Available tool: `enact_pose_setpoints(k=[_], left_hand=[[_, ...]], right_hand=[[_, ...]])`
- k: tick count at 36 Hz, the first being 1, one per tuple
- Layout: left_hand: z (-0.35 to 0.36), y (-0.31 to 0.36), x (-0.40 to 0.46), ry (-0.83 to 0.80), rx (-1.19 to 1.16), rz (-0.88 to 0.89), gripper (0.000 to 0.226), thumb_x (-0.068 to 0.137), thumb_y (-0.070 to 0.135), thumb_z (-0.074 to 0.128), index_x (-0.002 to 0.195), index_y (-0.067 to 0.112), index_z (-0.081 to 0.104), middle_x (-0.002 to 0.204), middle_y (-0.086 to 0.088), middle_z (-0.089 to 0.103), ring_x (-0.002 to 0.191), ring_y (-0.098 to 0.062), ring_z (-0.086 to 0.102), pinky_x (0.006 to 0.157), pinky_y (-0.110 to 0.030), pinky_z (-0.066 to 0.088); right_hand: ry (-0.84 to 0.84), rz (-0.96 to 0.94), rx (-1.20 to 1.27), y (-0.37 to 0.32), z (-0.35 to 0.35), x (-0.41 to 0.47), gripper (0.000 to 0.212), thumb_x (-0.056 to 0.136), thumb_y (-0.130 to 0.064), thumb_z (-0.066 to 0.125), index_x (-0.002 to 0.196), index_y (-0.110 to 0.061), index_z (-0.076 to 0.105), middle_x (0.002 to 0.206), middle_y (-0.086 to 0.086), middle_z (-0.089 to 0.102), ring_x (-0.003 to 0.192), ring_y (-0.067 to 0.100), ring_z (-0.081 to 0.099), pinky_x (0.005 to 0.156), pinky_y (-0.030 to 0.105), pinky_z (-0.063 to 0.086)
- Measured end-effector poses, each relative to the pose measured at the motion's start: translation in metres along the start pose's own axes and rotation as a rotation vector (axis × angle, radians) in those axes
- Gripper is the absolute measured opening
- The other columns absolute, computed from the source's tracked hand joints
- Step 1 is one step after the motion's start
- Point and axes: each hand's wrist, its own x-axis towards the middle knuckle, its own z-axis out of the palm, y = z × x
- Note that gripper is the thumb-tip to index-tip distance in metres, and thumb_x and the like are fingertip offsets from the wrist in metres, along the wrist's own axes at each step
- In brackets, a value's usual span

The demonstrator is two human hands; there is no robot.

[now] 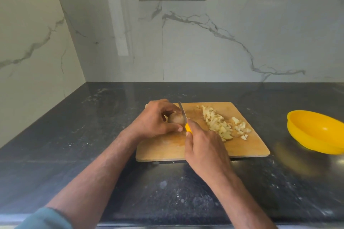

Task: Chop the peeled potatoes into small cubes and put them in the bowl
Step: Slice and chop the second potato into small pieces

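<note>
Hands: left (155, 119) grips potato (176, 118), right (204, 147) knife (183, 112).

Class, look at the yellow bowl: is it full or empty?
Empty as far as visible: the yellow bowl shows only bare inside, while the potato cubes lie on the cutting board.

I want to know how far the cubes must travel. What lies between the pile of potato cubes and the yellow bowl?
In the head view, only the cutting board's bare right edge and a stretch of dark countertop separate the potato cubes from the yellow bowl.
</note>
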Motion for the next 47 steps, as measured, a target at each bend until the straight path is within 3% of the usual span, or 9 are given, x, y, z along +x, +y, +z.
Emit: enact_pose_setpoints(k=[6,18,24,27,31,36,43,47], left_hand=[[0.000,0.004,-0.001,-0.026,0.046,0.074,0.062,0.075,0.035,0.090,0.132,0.025,0.067,0.101,0.000,0.067,0.087,-0.016,0.064,0.077,-0.036,0.057],[0.001,0.006,-0.001,-0.046,0.130,0.053,0.047,0.080,0.035,0.087,0.124,0.024,0.073,0.094,0.000,0.061,0.077,-0.017,0.063,0.074,-0.037,0.056],[0.001,0.008,-0.001,-0.056,0.135,0.032,0.044,0.081,0.036,0.086,0.122,0.023,0.075,0.096,-0.001,0.061,0.079,-0.018,0.064,0.076,-0.038,0.057],[0.001,0.009,-0.001,-0.063,0.142,0.024,0.043,0.082,0.035,0.085,0.121,0.023,0.075,0.096,-0.002,0.061,0.080,-0.018,0.064,0.077,-0.039,0.057],[0.000,0.008,-0.001,-0.077,0.155,0.011,0.042,0.083,0.036,0.084,0.122,0.023,0.075,0.098,-0.003,0.061,0.082,-0.020,0.064,0.078,-0.041,0.057],[0.000,0.011,0.001,-0.103,0.168,-0.010,0.041,0.086,0.036,0.081,0.124,0.023,0.073,0.102,-0.001,0.059,0.087,-0.019,0.063,0.082,-0.043,0.057],[-0.002,0.010,0.000,-0.101,0.164,-0.024,0.039,0.085,0.038,0.081,0.120,0.023,0.073,0.099,-0.001,0.060,0.084,-0.019,0.062,0.080,-0.043,0.056],[-0.003,0.004,-0.003,-0.087,0.117,-0.060,0.042,0.081,0.047,0.077,0.117,0.026,0.073,0.098,0.000,0.062,0.085,-0.020,0.063,0.078,-0.044,0.057]], right_hand=[[-0.013,-0.008,-0.045,0.000,0.003,0.001,0.046,0.104,-0.032,0.043,0.148,-0.020,0.042,0.075,-0.004,0.064,0.065,0.014,0.062,0.066,0.031,0.057],[-0.070,-0.024,-0.116,-0.002,0.003,-0.002,0.046,0.104,-0.027,0.045,0.149,-0.018,0.039,0.074,-0.007,0.055,0.060,0.009,0.052,0.054,0.022,0.041],[-0.103,-0.007,-0.095,0.000,0.003,-0.002,0.048,0.104,-0.028,0.045,0.150,-0.018,0.038,0.077,-0.007,0.058,0.063,0.009,0.057,0.058,0.022,0.050],[-0.105,-0.011,-0.107,-0.001,0.000,-0.003,0.047,0.105,-0.026,0.045,0.150,-0.017,0.039,0.075,-0.009,0.056,0.062,0.007,0.054,0.056,0.019,0.046],[-0.090,-0.020,-0.133,-0.005,-0.002,-0.007,0.046,0.106,-0.025,0.043,0.151,-0.017,0.038,0.069,-0.012,0.044,0.056,0.005,0.044,0.045,0.015,0.025],[-0.099,-0.025,-0.165,-0.008,-0.007,-0.009,0.043,0.104,-0.024,0.044,0.147,-0.017,0.043,0.073,-0.008,0.045,0.060,0.010,0.043,0.045,0.016,0.017],[-0.157,-0.026,-0.121,-0.005,-0.008,-0.014,0.031,0.102,-0.017,0.045,0.130,-0.016,0.057,0.072,-0.010,0.048,0.056,0.005,0.043,0.048,0.014,0.023],[-0.153,0.008,-0.096,-0.006,-0.012,-0.023,0.043,0.102,-0.020,0.045,0.145,-0.018,0.047,0.076,-0.008,0.052,0.066,0.009,0.049,0.055,0.015,0.029]])
